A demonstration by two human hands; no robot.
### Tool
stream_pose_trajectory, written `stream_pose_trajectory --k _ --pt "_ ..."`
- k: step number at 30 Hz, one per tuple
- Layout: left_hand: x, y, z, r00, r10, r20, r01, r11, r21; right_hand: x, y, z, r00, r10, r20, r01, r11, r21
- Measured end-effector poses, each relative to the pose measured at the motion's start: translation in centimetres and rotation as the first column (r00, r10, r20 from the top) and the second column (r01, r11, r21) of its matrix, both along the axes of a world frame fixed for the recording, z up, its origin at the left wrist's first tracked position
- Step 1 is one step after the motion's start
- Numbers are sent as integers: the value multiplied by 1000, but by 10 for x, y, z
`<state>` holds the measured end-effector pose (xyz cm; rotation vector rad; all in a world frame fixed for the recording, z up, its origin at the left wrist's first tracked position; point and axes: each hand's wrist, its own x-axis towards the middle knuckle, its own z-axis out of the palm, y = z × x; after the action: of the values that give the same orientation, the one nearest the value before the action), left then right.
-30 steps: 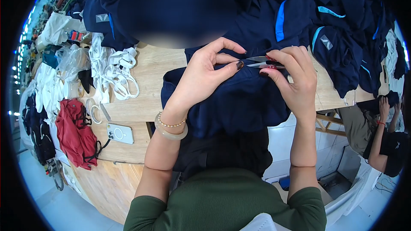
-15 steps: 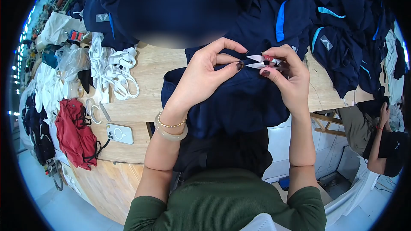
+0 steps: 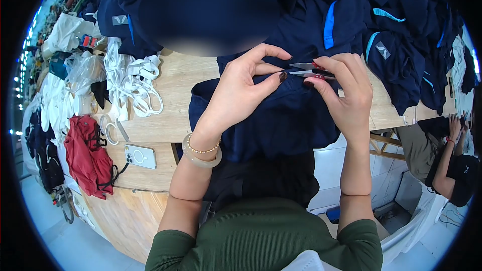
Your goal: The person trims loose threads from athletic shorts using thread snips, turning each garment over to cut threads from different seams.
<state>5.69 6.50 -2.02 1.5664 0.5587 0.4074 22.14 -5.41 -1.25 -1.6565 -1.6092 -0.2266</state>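
A dark navy garment (image 3: 271, 125) lies over the table's front edge and hangs toward my lap. My left hand (image 3: 251, 78) pinches its upper part, thumb and fingers close together on the cloth. Small thread snips (image 3: 316, 73) with red on the handles sit between the thumb and fingers of my right hand (image 3: 346, 83). The two blades are apart and point left, their tips just right of my left thumb. Any thread between the blades is too small to make out.
More navy garments (image 3: 401, 65) with blue strips are heaped at the back and right. White straps (image 3: 145, 85), a red cloth bag (image 3: 88, 155) and a phone (image 3: 140, 156) lie on the left of the wooden table (image 3: 175, 95). Another person (image 3: 454, 170) works at the far right.
My right hand turned with the snips and then came back, moving slightly right since half a second ago. My left hand has barely moved. The person at the right has shifted their arms.
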Motion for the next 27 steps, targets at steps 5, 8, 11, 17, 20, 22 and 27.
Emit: stream_pose_trajectory --k 5,8,11,17,20,22,27 --pt "0 0 0 1000 -4 1 4 1000 22 -1 1 -1 1000 -1 -18 1 1000 -15" --pt "1 -1 2 1000 3 14 -4 1000 17 0 2 -4 998 16 -64 -17 1000 -15" --pt "0 -1 -2 1000 1 23 -2 1000 8 -1 2 -7 971 10 -239 -22 999 -46" --pt "2 1 -4 1000 -15 -7 15 1000 6 -6 -1 -8 346 197 -917 -221 967 125" --pt "1 1 -9 1000 0 20 0 1000 19 17 -2 -3 -140 407 -903 -117 898 423" --pt "1 2 -11 999 15 37 -15 1000 5 29 -2 -6 -105 431 -896 -99 892 441" --pt "5 7 -17 983 -145 108 141 989 47 31 7 -22 612 99 -784 -302 946 -117"
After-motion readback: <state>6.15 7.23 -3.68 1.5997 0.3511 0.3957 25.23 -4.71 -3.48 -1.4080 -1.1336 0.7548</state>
